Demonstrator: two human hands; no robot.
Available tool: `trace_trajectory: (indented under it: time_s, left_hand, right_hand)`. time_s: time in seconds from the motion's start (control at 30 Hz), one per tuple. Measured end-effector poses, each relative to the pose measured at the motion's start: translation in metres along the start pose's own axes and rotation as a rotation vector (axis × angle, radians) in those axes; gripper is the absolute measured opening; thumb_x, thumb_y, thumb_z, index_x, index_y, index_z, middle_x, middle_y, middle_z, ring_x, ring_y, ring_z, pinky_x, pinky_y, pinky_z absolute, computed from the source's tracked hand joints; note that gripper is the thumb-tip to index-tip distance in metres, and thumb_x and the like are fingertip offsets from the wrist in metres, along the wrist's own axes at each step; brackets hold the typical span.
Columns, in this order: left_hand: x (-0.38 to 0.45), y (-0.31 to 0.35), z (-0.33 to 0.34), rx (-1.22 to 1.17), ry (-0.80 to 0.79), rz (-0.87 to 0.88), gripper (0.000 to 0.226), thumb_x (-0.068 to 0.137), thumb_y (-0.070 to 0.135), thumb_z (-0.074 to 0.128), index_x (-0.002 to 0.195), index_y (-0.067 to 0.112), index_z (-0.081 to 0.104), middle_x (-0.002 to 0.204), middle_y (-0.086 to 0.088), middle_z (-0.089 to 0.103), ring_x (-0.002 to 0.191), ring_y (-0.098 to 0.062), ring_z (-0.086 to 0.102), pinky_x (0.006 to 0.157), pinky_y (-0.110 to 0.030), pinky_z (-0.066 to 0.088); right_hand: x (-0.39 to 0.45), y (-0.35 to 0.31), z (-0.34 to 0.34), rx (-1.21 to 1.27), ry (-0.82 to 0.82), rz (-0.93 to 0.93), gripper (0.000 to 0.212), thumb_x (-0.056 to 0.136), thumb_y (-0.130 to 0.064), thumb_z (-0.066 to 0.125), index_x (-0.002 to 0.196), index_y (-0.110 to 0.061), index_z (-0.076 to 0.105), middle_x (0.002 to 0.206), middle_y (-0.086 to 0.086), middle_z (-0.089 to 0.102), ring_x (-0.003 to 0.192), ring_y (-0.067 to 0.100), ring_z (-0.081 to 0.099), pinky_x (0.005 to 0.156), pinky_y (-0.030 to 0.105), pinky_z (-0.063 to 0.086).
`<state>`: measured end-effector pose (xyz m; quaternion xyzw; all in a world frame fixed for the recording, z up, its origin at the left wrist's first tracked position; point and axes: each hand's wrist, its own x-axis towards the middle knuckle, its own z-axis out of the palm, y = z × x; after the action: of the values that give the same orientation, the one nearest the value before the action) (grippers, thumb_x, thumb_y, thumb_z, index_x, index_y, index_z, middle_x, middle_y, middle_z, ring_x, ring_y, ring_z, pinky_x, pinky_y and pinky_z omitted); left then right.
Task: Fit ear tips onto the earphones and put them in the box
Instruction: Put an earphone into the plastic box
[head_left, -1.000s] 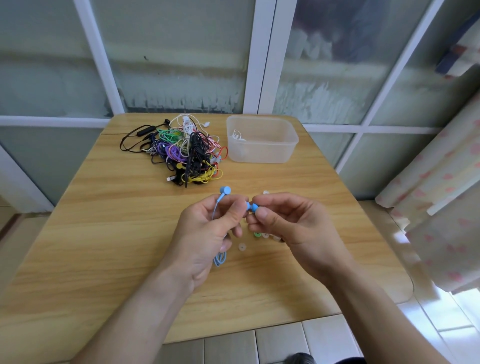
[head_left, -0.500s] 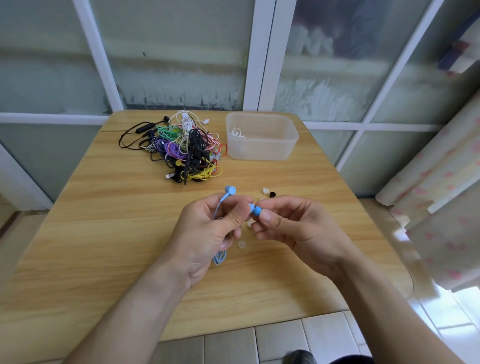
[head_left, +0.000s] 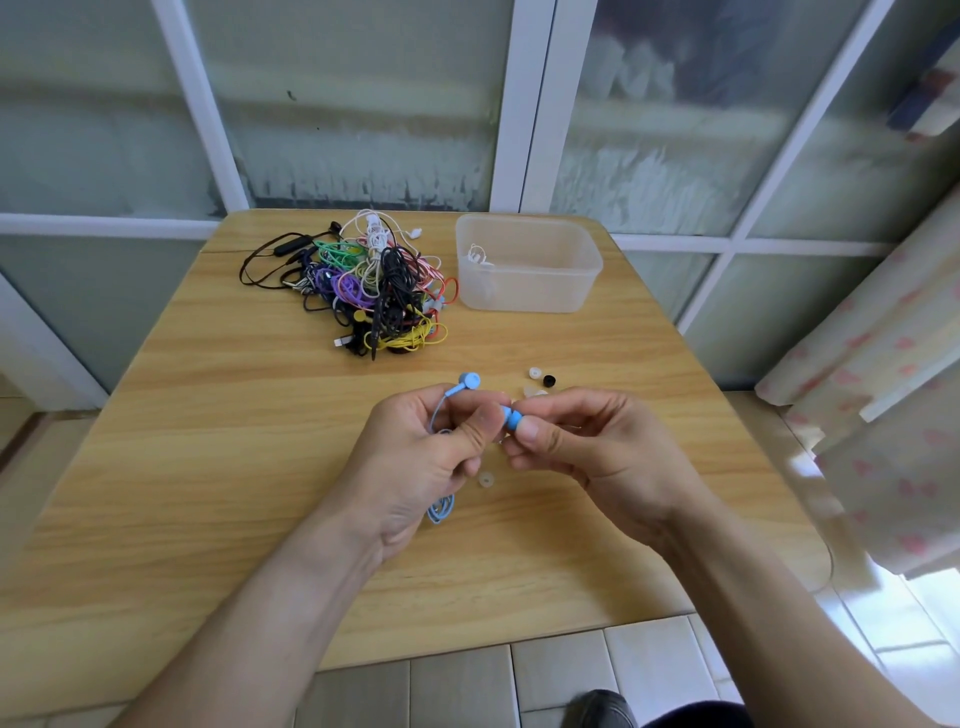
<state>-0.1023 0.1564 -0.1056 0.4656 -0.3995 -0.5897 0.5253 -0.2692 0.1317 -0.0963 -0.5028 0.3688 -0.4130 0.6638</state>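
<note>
Blue earbud (head_left: 505, 414) pinched between thumb and forefinger of left hand (head_left: 415, 457), just above the middle of the desk (head_left: 218, 415). Blue ear tip (head_left: 516, 420) pressed against this earbud, pinched by thumb and fingers of right hand (head_left: 592, 457); whether fully seated, cannot tell. Second blue earbud (head_left: 469, 380) standing up above the left hand at 12 o'clock, on its thin blue wire. Rest of the blue cable (head_left: 440, 510) hanging in loops under the left palm, at 6 o'clock from the thumb.

Loose ear tips on the desk near the hands: one pale ring (head_left: 486, 479) between the two hands at 6 o'clock from the pinched earbud, one white tip (head_left: 535, 372) and one black tip (head_left: 549, 381) side by side at 1 o'clock, one more pale tip (head_left: 532, 391) just behind the right fingers.

Clear plastic box (head_left: 566, 291) at 1 o'clock, near the far edge of the desk, without lid, holding white earphones (head_left: 477, 256) in its left far corner; the other part of the box showing only its own bottom through the wall.

Tangled heap of earphones (head_left: 374, 291) at 11 o'clock, just beside the box on its left: black, green, purple, white, red and yellow cables mixed together.
</note>
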Motion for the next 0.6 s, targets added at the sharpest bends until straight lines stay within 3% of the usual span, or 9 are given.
trace_trajectory:
  time_s: [0.17, 0.27, 0.33, 0.47, 0.6]
  left_hand:
    - [0.0002, -0.0002, -0.0007, 0.051, 0.009, 0.002, 0.029, 0.066, 0.028, 0.072, 0.089, 0.010, 0.074, 0.054, -0.001, 0.045, 0.047, -0.010, 0.038, 0.040, -0.015, 0.030]
    - [-0.0005, 0.0017, -0.0022, 0.067, -0.009, 0.009, 0.035, 0.066, 0.027, 0.072, 0.093, 0.006, 0.073, 0.062, -0.008, 0.049, 0.046, -0.011, 0.037, 0.039, -0.015, 0.030]
    - [-0.0014, 0.0034, -0.0026, 0.069, -0.018, 0.012, 0.032, 0.066, 0.025, 0.072, 0.092, 0.006, 0.072, 0.064, -0.009, 0.049, 0.046, -0.010, 0.037, 0.039, -0.016, 0.030]
    - [-0.0022, 0.0049, -0.0026, 0.058, -0.018, 0.017, 0.015, 0.073, 0.016, 0.070, 0.085, 0.009, 0.071, 0.055, 0.004, 0.053, 0.044, -0.008, 0.036, 0.038, -0.014, 0.030]
    - [-0.0021, 0.0046, -0.0036, 0.054, 0.015, 0.027, 0.015, 0.074, 0.013, 0.070, 0.088, 0.006, 0.070, 0.053, 0.007, 0.054, 0.043, -0.008, 0.036, 0.040, -0.015, 0.031]
  right_hand:
    - [-0.0004, 0.0016, 0.0005, -0.010, -0.003, 0.012, 0.019, 0.071, -0.008, 0.073, 0.089, -0.002, 0.077, 0.082, 0.019, 0.073, 0.075, 0.024, 0.070, 0.069, 0.028, 0.058]
    - [-0.0006, 0.0018, 0.0010, 0.015, -0.019, 0.037, 0.018, 0.071, -0.008, 0.072, 0.088, -0.004, 0.077, 0.080, 0.018, 0.073, 0.072, 0.023, 0.070, 0.068, 0.027, 0.058]
    - [-0.0003, 0.0028, 0.0016, 0.048, -0.026, 0.057, 0.018, 0.071, -0.007, 0.070, 0.088, -0.003, 0.077, 0.078, 0.018, 0.073, 0.070, 0.022, 0.070, 0.066, 0.026, 0.058]
    - [0.0008, 0.0044, 0.0035, 0.129, -0.039, 0.118, 0.022, 0.074, -0.004, 0.067, 0.093, 0.003, 0.074, 0.076, 0.017, 0.071, 0.068, 0.021, 0.069, 0.065, 0.025, 0.058]
    - [0.0013, 0.0067, 0.0101, 0.268, -0.054, 0.202, 0.020, 0.076, -0.006, 0.063, 0.091, 0.001, 0.075, 0.070, 0.011, 0.068, 0.063, 0.015, 0.067, 0.063, 0.023, 0.059]
